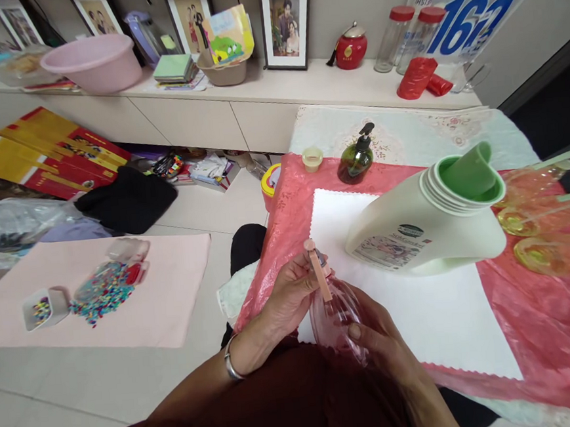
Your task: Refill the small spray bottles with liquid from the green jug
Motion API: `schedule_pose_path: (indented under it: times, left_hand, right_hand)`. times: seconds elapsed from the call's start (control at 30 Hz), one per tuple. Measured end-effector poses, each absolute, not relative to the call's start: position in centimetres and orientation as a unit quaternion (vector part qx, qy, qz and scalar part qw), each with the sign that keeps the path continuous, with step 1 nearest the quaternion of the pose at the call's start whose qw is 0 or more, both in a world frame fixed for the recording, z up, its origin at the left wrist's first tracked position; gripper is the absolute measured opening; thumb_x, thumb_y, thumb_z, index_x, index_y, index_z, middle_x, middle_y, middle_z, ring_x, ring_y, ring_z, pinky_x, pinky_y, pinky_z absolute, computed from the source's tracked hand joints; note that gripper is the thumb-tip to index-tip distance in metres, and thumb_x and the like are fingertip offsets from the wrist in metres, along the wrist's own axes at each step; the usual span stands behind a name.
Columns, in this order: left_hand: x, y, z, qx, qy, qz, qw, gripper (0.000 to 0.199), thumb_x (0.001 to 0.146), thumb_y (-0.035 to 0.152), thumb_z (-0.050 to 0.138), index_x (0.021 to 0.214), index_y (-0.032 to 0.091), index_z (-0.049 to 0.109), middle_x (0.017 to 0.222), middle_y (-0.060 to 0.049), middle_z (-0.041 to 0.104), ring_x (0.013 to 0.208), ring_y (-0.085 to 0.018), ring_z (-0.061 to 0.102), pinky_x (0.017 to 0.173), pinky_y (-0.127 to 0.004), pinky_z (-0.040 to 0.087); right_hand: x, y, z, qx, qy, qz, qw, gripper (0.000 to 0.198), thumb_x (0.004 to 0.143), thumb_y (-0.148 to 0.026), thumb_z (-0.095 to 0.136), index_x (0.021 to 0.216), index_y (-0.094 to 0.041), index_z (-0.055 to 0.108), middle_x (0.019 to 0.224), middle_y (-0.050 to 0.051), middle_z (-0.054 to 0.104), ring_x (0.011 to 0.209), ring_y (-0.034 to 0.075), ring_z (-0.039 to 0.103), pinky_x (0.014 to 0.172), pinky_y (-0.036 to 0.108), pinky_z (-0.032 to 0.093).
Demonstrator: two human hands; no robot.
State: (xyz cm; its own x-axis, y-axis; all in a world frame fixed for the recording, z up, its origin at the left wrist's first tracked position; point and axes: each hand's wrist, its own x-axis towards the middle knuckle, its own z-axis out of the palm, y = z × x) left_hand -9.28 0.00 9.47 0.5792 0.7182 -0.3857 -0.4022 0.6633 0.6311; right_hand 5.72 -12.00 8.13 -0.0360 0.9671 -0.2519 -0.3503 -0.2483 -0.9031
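Note:
A clear pink pump bottle [336,311] is held close to my body at the table's near edge. My left hand [289,295] has its fingers closed around the collar of the pink pump head [320,273]. The pump's long nozzle points down toward me. My right hand [381,337] wraps the bottle's body from the right, thumb on its front. Beyond my right hand, a large pale jug [390,238] with a green spout [474,175] in its mouth stands on a white sheet [451,319]. The bottle's base is partly hidden by my right hand.
A green pump bottle [354,162] and a small cup [312,160] stand at the table's back. Several yellowish bottles [537,220] lie at the right on the red plastic cover [555,324]. Left, on the floor, colourful small pieces [101,297] lie on a pink mat [172,281].

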Motion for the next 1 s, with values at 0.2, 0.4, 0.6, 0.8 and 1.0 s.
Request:
schedule_pose_path:
  times: [0.2,0.4,0.6,0.8,1.0]
  left_hand:
    - [-9.6,0.5,8.9,0.284,0.307,0.331,0.846,0.029,0.067,0.027,0.095,0.088,0.018,0.076,0.096,-0.002,0.067,0.084,-0.014,0.062,0.090,-0.035,0.052]
    - [-9.5,0.7,8.8,0.294,0.292,0.348,0.841,0.034,0.063,0.034,0.097,0.083,0.018,0.075,0.088,-0.002,0.064,0.081,-0.016,0.060,0.089,-0.037,0.051]
    - [-9.5,0.8,8.9,0.331,0.278,0.340,0.835,0.031,0.071,0.041,0.092,0.080,0.018,0.073,0.085,-0.003,0.064,0.086,-0.019,0.061,0.088,-0.036,0.049]
    - [-11.3,1.5,10.7,0.460,0.277,0.211,0.817,0.050,0.074,0.047,0.089,0.113,0.022,0.070,0.123,-0.010,0.067,0.122,-0.031,0.060,0.109,-0.048,0.045]
    - [-11.6,2.3,10.2,0.535,0.255,0.199,0.780,0.055,0.078,0.051,0.084,0.120,0.022,0.065,0.132,-0.011,0.063,0.127,-0.033,0.058,0.112,-0.054,0.044]
  right_hand:
    - [5.9,-12.2,8.0,-0.445,-0.316,0.663,0.513,0.076,0.088,-0.051,0.079,0.152,-0.019,0.051,0.148,0.011,0.045,0.135,0.030,0.048,0.118,0.044,0.041]
    - [6.1,-11.8,8.4,-0.451,-0.315,0.665,0.505,0.077,0.086,-0.046,0.080,0.151,-0.018,0.051,0.150,0.010,0.043,0.139,0.031,0.043,0.120,0.043,0.039]
    - [5.7,-12.2,7.7,-0.458,-0.311,0.644,0.529,0.081,0.087,-0.050,0.082,0.154,-0.021,0.048,0.153,0.010,0.039,0.143,0.031,0.038,0.123,0.044,0.036]
    - [4.8,-11.4,7.3,-0.474,-0.321,0.592,0.568,0.089,0.086,-0.055,0.086,0.158,-0.024,0.044,0.156,0.010,0.035,0.146,0.031,0.034,0.124,0.042,0.034]
    - [4.4,-9.8,7.7,-0.466,-0.369,0.566,0.571,0.093,0.088,-0.064,0.082,0.161,-0.026,0.041,0.158,0.008,0.031,0.149,0.031,0.029,0.127,0.041,0.029]
